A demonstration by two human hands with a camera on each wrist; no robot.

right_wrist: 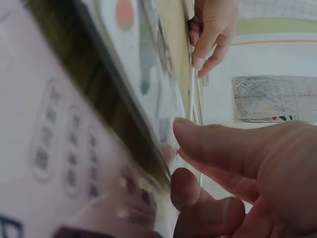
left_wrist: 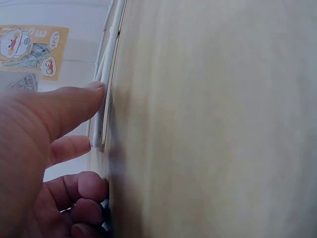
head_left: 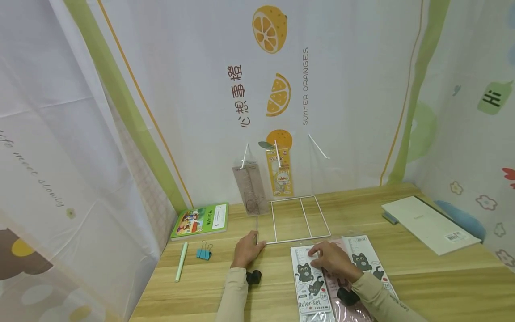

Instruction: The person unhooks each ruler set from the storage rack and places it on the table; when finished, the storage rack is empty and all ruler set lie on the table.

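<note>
My left hand [head_left: 247,250] holds the near left corner of a white wire rack [head_left: 293,241], with the thumb [left_wrist: 81,101] on its front bar. Above the rack, a greyish ruler pack [head_left: 251,188] hangs from the left hook and a yellow duck-print ruler pack [head_left: 280,174] from the middle one. My right hand [head_left: 334,261] is over a white cat-print ruler-set pack [head_left: 310,286], thumb and forefinger apart near its top. Beside that pack lie a pink pack [head_left: 335,293] and another cat-print pack [head_left: 364,248], both partly covered by the hand and sleeve.
Left on the table are a green picture book [head_left: 201,221], a pale green pen [head_left: 182,261] and blue binder clips [head_left: 204,254]. At the right lies a cream notebook [head_left: 430,223] with a small grey-green item [head_left: 389,218] beside it. A printed curtain [head_left: 193,89] hangs behind.
</note>
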